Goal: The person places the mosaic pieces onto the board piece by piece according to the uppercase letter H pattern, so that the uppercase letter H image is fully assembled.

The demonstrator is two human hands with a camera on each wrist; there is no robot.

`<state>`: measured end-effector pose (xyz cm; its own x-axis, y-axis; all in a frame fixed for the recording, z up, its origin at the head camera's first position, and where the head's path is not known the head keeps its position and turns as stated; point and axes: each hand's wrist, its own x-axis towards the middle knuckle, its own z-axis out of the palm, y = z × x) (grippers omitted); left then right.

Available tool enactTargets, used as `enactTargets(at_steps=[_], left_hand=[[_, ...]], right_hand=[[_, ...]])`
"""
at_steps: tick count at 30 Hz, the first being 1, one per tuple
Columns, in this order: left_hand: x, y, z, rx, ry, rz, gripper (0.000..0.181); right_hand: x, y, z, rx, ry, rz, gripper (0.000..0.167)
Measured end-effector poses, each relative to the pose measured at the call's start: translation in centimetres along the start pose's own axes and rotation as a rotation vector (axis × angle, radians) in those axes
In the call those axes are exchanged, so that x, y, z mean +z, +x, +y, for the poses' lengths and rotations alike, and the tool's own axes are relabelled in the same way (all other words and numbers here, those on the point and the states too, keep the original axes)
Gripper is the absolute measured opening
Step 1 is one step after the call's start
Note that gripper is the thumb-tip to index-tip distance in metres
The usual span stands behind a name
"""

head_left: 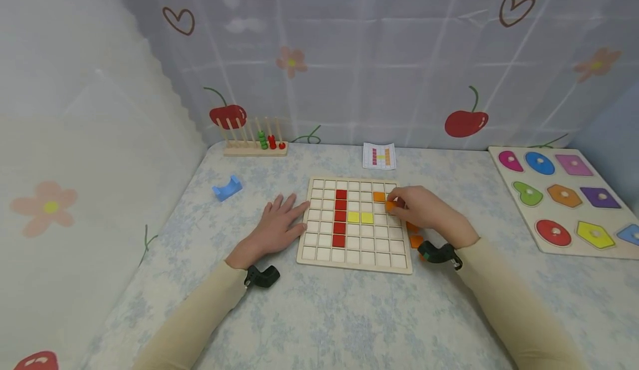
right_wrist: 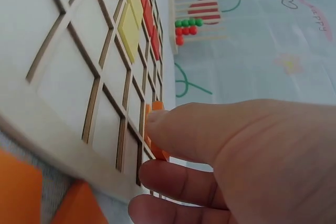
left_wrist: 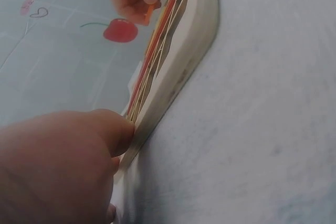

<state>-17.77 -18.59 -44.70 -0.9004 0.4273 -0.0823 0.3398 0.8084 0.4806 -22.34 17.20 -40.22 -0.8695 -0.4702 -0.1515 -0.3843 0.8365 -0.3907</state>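
A wooden grid board [head_left: 324,255] lies on the table between the hands. On it are a column of red tiles [head_left: 340,216], two yellow tiles [head_left: 366,217] side by side, and an orange tile [head_left: 379,197] near the upper right. My right hand [head_left: 424,208] pinches another orange tile [head_left: 391,207] between thumb and fingers, over the board's right side. In the right wrist view the thumb covers part of that tile [right_wrist: 158,150]. Fingers spread, my left hand [head_left: 277,227] rests on the table, thumb and fingertips touching the board's left edge.
Loose orange tiles [head_left: 416,241] lie right of the board, partly under my right wrist. Behind the board is a pattern card [head_left: 379,156]. A blue curved piece [head_left: 227,188] and a pegged bead stand [head_left: 255,151] are at left. A shape puzzle board [head_left: 531,202] lies far right.
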Motion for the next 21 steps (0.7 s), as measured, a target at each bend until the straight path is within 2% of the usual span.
enactTargets(at_steps=[9,21], left_hand=[[0.1,0.1,0.0,0.002,0.015,0.006,0.058],[0.2,0.1,-0.1,0.010,0.015,0.013,0.058]], right_hand=[[0.3,0.9,-0.9,0.020,-0.003,-0.004,0.033],[0.8,1.3,-1.0,-0.014,0.021,0.006,0.033]])
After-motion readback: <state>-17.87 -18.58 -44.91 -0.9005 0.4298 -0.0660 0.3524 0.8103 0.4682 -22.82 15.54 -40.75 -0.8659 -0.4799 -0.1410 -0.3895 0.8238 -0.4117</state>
